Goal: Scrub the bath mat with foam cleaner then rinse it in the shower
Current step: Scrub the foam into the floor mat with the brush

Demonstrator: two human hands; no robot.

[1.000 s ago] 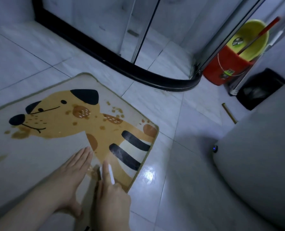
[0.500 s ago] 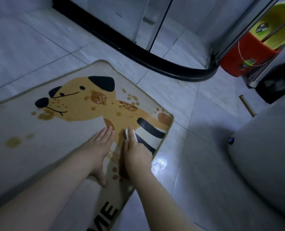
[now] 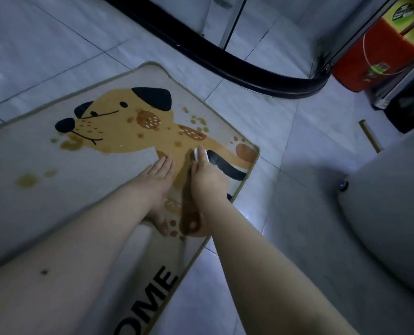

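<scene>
The dog-print bath mat (image 3: 44,165) lies flat on the tiled floor, brown stains scattered over it; the left hand (image 3: 156,176), fingers straight, has slid further up the mat and presses it flat beside the dog's body; just right of it, the right hand (image 3: 207,176) grips what looks like a small white scrub brush (image 3: 196,154), now pushed forward to the black stripes; so scrubbing is mid-stroke, no foam shows, and the shower threshold (image 3: 225,61) beyond awaits the rinse.
</scene>
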